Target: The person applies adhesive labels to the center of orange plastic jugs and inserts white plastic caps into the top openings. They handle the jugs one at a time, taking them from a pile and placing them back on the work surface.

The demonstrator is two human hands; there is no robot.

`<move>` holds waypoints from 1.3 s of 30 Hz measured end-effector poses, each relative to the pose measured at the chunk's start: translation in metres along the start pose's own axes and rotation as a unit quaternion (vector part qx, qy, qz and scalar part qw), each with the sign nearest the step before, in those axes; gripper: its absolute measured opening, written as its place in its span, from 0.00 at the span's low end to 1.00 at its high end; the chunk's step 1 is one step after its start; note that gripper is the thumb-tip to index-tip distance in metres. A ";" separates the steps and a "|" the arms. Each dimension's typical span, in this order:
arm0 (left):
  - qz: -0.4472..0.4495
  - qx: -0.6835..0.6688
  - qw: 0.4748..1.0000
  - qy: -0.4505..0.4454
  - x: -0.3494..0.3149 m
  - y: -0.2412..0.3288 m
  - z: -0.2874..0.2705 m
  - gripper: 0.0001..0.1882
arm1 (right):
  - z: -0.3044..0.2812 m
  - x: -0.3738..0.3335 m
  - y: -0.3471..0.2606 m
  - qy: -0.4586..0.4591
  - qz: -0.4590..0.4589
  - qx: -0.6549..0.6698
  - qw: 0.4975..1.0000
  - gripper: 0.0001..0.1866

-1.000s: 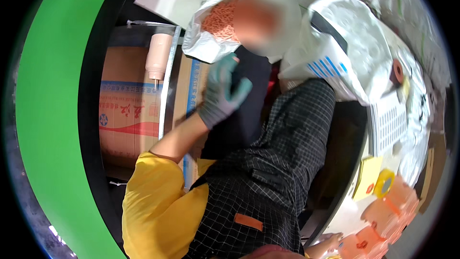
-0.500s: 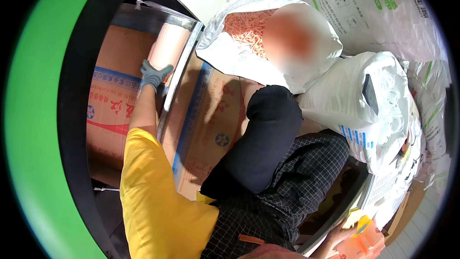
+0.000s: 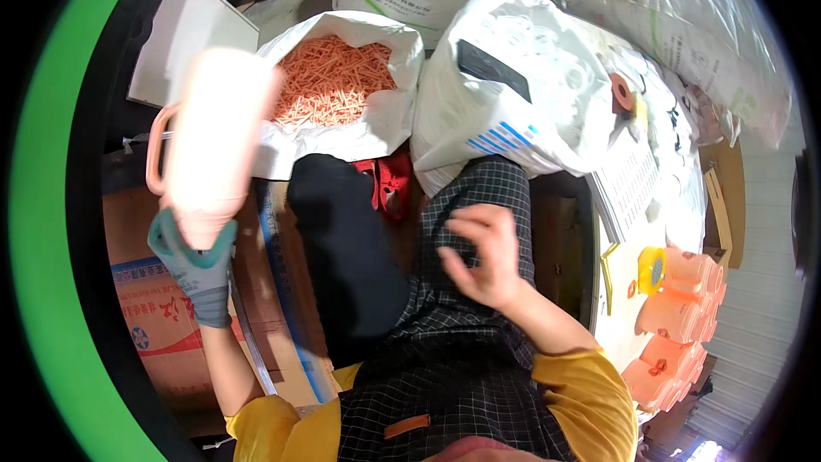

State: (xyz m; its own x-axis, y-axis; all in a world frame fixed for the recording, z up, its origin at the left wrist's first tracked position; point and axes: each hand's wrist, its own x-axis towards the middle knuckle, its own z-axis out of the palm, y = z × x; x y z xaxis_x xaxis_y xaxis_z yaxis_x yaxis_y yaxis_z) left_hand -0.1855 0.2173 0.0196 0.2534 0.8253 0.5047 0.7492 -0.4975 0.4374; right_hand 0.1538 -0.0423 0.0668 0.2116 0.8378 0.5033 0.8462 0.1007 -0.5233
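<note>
My left hand (image 3: 195, 263), in a grey-green glove, grips the bottom of a pale pink bottle (image 3: 214, 137) with a loop handle and lifts it upright; the bottle is blurred by motion. It is in front of an open white sack of orange sticks (image 3: 329, 77). My right hand (image 3: 481, 255) is bare, with fingers spread and curled, and hovers above my checked apron (image 3: 462, 351) holding nothing.
Cardboard boxes (image 3: 158, 316) lie at the lower left under the left arm. A large white bag (image 3: 522, 94) stands ahead on the right. A work surface on the right carries stacked pink-orange pieces (image 3: 676, 316), a yellow tape roll (image 3: 652, 267) and a white tray (image 3: 629, 188).
My left hand has taken the pink bottle off the box and raised it toward me. My right hand has come up into view over the apron. The view has tilted down and right.
</note>
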 end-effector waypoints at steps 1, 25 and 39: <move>0.124 0.050 0.991 0.005 0.015 0.034 -0.015 0.50 | 0.006 0.012 -0.014 0.019 -0.042 0.011 0.999 0.25; 0.297 -0.231 0.891 -0.254 -0.076 0.212 0.000 0.15 | 0.003 -0.024 -0.051 -0.046 0.118 0.128 0.984 0.51; 0.134 -0.425 0.875 -0.189 0.006 0.216 0.029 0.61 | 0.019 0.068 -0.008 0.086 -0.061 0.160 0.981 0.49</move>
State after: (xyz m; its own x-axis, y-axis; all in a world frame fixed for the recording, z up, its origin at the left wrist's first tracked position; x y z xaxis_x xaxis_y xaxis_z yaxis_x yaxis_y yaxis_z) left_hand -0.0046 0.1228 0.0960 0.6555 0.5974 0.4620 -0.0544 -0.5728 0.8179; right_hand 0.1520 0.0245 0.0921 0.2222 0.7085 0.6698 0.6785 0.3810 -0.6281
